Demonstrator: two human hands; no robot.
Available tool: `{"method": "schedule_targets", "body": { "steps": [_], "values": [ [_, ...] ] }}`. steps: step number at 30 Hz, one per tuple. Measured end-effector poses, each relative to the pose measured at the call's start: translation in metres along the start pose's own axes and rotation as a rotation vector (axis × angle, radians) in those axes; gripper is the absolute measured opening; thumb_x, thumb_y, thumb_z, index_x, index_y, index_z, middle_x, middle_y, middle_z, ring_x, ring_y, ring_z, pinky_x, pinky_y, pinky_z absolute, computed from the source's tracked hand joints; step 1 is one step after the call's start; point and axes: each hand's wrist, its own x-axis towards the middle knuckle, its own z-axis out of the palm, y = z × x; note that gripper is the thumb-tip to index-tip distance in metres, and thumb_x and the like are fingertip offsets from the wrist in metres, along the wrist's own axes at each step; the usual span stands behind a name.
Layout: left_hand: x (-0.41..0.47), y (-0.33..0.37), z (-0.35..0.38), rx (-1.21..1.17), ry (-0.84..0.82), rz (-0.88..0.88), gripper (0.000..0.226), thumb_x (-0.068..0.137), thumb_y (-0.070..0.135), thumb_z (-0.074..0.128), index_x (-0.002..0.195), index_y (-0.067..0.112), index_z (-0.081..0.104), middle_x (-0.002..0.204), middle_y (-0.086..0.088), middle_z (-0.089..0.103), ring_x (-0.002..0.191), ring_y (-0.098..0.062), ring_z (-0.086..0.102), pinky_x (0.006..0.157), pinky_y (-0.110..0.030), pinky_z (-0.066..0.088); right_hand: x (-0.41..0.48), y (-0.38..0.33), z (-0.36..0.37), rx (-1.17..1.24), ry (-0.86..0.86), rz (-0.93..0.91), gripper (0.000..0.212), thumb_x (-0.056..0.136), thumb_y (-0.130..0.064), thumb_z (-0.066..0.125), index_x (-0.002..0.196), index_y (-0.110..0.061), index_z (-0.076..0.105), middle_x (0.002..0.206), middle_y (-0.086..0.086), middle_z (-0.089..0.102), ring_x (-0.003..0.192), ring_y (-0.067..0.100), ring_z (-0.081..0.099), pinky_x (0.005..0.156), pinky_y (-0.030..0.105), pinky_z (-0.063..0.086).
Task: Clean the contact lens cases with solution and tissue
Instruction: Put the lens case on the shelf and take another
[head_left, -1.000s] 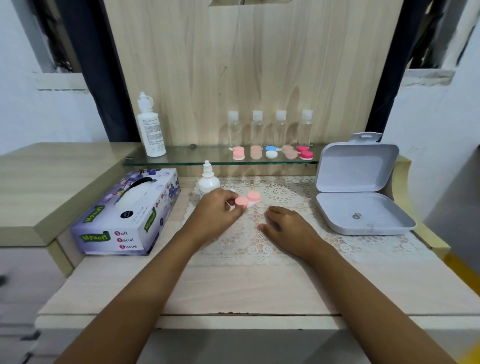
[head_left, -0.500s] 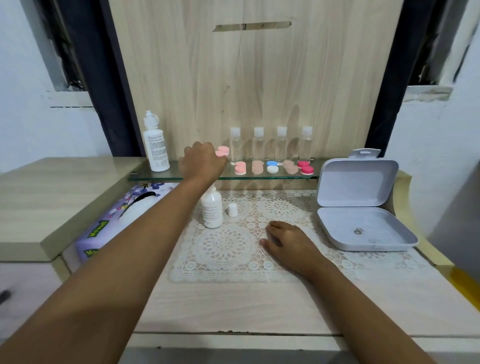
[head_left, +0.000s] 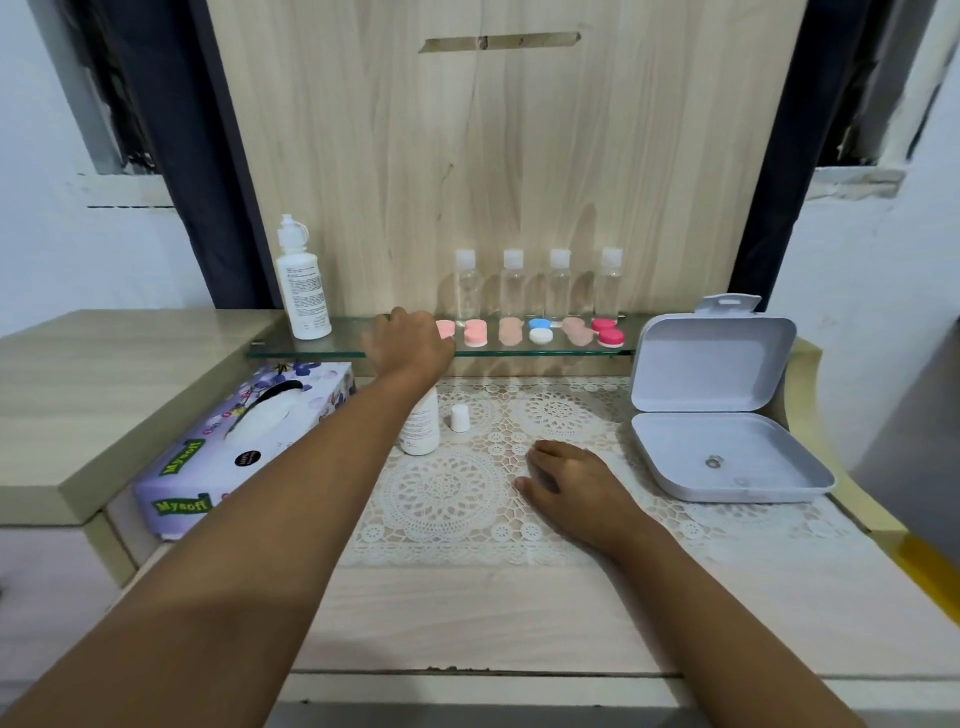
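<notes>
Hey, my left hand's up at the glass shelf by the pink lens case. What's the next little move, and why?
Probably let go of the pink case and draw the left hand back off the glass shelf. The case looks level with the other cases in the row, so it seems set down, though your fingers are hidden.

Glossy glass shelf (head_left: 311, 348); matt pale wood table (head_left: 467, 613); white lace mat (head_left: 519, 540); smooth plastic box (head_left: 727, 457)
</notes>
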Motion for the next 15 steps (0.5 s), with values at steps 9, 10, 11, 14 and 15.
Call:
{"method": "schedule_targets", "body": {
  "steps": [9,10,11,14,15],
  "values": [
    [0.0016,-0.0025,0.0017,0.006,0.008,0.04,0.045,0.088,0.052,0.049,0.105,0.012,0.061,0.112,-0.009,0.059,0.109,-0.03,0.051,0.077,-0.036,0.03,-0.0005,-0.0002,-0.0006,0.011,-0.013,0.012,0.038,0.091,-0.038,0.05,0.104,-0.004,0.061,0.118,0.006,0.057,0.112,0.021,0.05,0.101,0.032,0.035],
    [0.0013,-0.0025,0.0013,0.018,0.011,0.048,0.047,0.088,0.054,0.048,0.105,0.012,0.061,0.112,-0.009,0.059,0.109,-0.03,0.051,0.077,-0.035,0.031,-0.0004,-0.0002,-0.0006,0.007,-0.013,0.009,0.038,0.091,-0.038,0.05,0.105,-0.004,0.061,0.118,0.006,0.057,0.112,0.021,0.049,0.101,0.031,0.034],
    [0.0009,-0.0021,0.0011,0.031,0.011,0.055,0.048,0.089,0.054,0.047,0.106,0.012,0.061,0.112,-0.009,0.059,0.109,-0.03,0.051,0.076,-0.035,0.031,0.0001,-0.0001,-0.0004,0.004,-0.012,0.006,0.038,0.091,-0.038,0.05,0.104,-0.004,0.061,0.118,0.006,0.057,0.112,0.021,0.05,0.101,0.031,0.035],
    [-0.001,-0.0002,-0.0006,0.048,0.01,0.076,0.043,0.091,0.048,0.045,0.108,0.012,0.061,0.113,-0.01,0.058,0.109,-0.029,0.05,0.075,-0.035,0.028,0.001,0.0012,0.0012,0.01,-0.003,0.001,0.036,0.091,-0.038,0.051,0.098,-0.005,0.061,0.112,0.005,0.059,0.107,0.021,0.052,0.098,0.033,0.037],
    [-0.0016,0.0004,-0.0016,0.048,0.012,0.082,0.039,0.091,0.044,0.045,0.108,0.012,0.06,0.113,-0.01,0.057,0.109,-0.029,0.05,0.075,-0.035,0.027,0.0011,0.0013,0.0013,0.009,0.0,-0.003,0.036,0.09,-0.039,0.05,0.096,-0.005,0.061,0.11,0.005,0.059,0.105,0.021,0.052,0.097,0.033,0.038]
  ]
}}
